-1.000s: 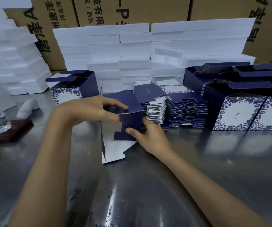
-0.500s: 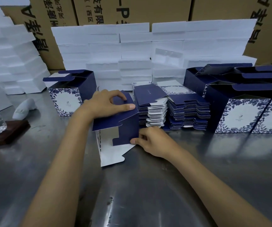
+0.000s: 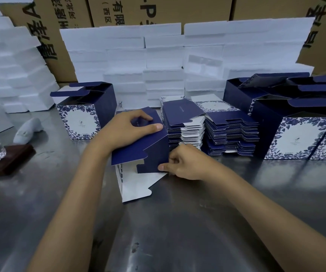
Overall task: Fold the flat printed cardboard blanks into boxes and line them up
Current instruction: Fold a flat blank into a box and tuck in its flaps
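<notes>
On the counter [image 3: 177, 232], half-folded box [image 3: 148, 152]: left hand [image 3: 126, 130] grips its top, right hand [image 3: 183, 163] pinches its lower corner.

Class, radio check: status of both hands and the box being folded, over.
Left hand grips half-folded box on top. Right hand pinches its lower corner. Bottom flap open. Blank stack close behind.

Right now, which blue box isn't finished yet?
The box between both hands: its white flap lies open on the table, unlike the standing boxes either side.

Blank stack [image 3: 209, 130] lies between folded box [image 3: 83, 114] and, seemingly, box row [image 3: 303, 130].
</notes>
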